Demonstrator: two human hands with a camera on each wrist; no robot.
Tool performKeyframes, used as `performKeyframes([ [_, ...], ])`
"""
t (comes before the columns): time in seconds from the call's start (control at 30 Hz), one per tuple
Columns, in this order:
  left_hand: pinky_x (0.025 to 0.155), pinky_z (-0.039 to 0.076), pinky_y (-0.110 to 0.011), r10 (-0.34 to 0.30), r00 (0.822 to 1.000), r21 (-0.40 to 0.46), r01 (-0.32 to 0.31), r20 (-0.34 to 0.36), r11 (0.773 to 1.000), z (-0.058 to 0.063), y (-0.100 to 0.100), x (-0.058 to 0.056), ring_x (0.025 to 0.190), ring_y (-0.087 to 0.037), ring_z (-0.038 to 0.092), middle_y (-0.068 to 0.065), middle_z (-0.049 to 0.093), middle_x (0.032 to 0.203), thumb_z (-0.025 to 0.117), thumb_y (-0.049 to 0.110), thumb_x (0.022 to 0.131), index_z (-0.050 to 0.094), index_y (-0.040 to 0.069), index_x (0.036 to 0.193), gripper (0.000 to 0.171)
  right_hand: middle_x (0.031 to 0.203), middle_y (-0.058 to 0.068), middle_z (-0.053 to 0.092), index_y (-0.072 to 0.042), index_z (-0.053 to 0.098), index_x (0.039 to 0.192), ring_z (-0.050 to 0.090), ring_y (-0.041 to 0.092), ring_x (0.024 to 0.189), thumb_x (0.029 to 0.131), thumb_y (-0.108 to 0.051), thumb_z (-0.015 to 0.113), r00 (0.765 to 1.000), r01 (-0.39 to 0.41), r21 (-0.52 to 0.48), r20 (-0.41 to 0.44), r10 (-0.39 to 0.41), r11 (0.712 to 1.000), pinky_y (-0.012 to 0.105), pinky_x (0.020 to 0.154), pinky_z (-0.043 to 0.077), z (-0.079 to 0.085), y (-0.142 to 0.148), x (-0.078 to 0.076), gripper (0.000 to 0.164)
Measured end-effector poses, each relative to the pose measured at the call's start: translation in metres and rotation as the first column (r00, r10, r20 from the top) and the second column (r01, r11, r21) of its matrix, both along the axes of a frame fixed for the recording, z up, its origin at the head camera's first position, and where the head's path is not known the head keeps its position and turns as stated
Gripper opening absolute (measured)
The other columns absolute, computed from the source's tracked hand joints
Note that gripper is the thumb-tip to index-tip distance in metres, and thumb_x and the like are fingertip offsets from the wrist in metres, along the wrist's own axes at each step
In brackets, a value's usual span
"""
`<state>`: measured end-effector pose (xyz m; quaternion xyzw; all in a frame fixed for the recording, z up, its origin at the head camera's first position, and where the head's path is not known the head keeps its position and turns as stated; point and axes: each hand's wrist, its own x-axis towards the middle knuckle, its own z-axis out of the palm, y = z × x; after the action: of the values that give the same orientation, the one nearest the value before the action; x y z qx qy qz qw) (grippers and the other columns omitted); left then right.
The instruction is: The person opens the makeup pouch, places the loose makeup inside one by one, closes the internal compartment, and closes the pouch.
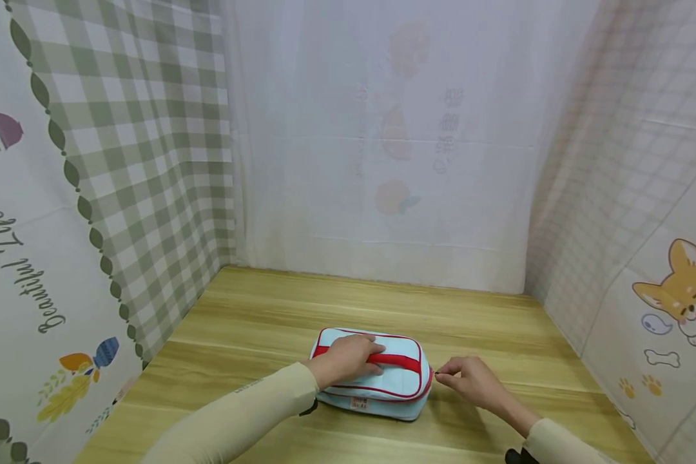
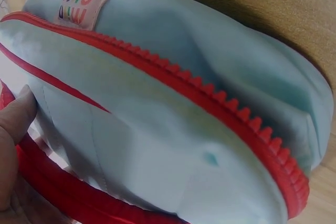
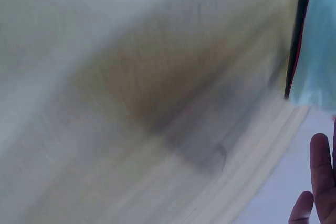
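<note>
A light blue zippered bag (image 1: 400,384) with red piping lies on the table. My left hand (image 1: 348,358) rests on its top, fingers spread across the red handle strap (image 1: 403,361). In the left wrist view, the thumb (image 2: 18,114) touches the fabric and the red zipper (image 2: 178,77) curves along the bag's edge. Beside the bag's right end, my right hand (image 1: 472,381) pinches a small dark zipper pull (image 1: 437,373) between thumb and forefinger. Only some fingers (image 3: 321,166) of that hand show in the right wrist view; the pull is hidden there.
The bag stands on a wood-grain table (image 1: 267,316). Green checked cloth (image 1: 162,129) hangs on the left, a white curtain (image 1: 325,193) at the back, and a cloth with a cartoon dog (image 1: 681,283) on the right.
</note>
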<state>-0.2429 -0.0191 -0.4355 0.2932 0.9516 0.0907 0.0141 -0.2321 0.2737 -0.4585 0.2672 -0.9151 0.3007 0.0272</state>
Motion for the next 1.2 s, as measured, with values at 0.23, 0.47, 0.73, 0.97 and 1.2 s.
performKeyframes([
  [0.23, 0.094, 0.050, -0.037, 0.005, 1.000, -0.002, -0.005, -0.001, 1.000, -0.001, 0.000, -0.001, 0.126, -0.015, 0.054, 0.001, 0.061, 0.135, 0.075, 0.042, 0.087, 0.066, 0.026, 0.133, 0.049, 0.078, -0.012, 0.069, -0.010, 0.077, 0.080, 0.058, 0.000, 0.074, 0.085, -0.009, 0.076, 0.987, -0.155, -0.096, -0.046, 0.151, 0.983, 0.026, 0.061, 0.047, -0.003, -0.006, 0.026, 0.006],
  [0.47, 0.093, 0.050, -0.039, 0.011, 1.000, -0.003, -0.011, -0.005, 1.000, 0.001, 0.000, -0.002, 0.127, -0.015, 0.054, 0.001, 0.062, 0.134, 0.073, 0.042, 0.088, 0.066, 0.025, 0.133, 0.048, 0.078, -0.015, 0.068, -0.015, 0.078, 0.079, 0.056, -0.002, 0.073, 0.085, -0.014, 0.077, 0.995, -0.089, -0.051, -0.044, 0.086, 0.995, 0.025, 0.061, 0.046, -0.007, -0.017, 0.037, 0.006],
  [0.73, 0.077, 0.052, -0.034, 0.009, 1.000, -0.045, -0.009, 0.004, 0.999, 0.007, 0.000, -0.001, 0.107, -0.012, 0.060, 0.005, 0.067, 0.111, 0.072, 0.045, 0.088, 0.067, 0.025, 0.130, 0.047, 0.084, -0.010, 0.072, -0.018, 0.080, 0.082, 0.059, -0.001, 0.078, 0.087, -0.017, 0.074, 0.994, 0.107, -0.030, 0.014, -0.106, 0.994, 0.027, 0.068, 0.050, -0.010, -0.025, 0.030, 0.008],
  [0.97, 0.062, 0.046, -0.034, 0.035, 0.999, -0.071, -0.037, -0.026, 0.997, 0.008, -0.008, 0.000, 0.086, -0.011, 0.057, 0.005, 0.060, 0.090, 0.074, 0.051, 0.083, 0.068, 0.021, 0.117, 0.046, 0.089, -0.003, 0.075, -0.015, 0.081, 0.088, 0.065, 0.009, 0.086, 0.090, -0.018, 0.071, 0.984, 0.174, -0.066, 0.048, -0.171, 0.982, 0.030, 0.073, 0.052, -0.011, -0.028, -0.004, 0.011],
  [1.2, 0.067, 0.051, -0.036, 0.068, 0.997, -0.078, -0.069, -0.019, 0.995, 0.010, -0.017, -0.002, 0.094, -0.017, 0.061, -0.003, 0.067, 0.102, 0.064, 0.064, 0.085, 0.072, 0.018, 0.113, 0.055, 0.098, 0.005, 0.074, -0.007, 0.079, 0.098, 0.067, 0.024, 0.096, 0.094, -0.012, 0.066, 0.980, 0.169, -0.093, 0.125, -0.157, 0.981, 0.041, 0.082, 0.052, -0.010, -0.035, -0.045, 0.014],
])
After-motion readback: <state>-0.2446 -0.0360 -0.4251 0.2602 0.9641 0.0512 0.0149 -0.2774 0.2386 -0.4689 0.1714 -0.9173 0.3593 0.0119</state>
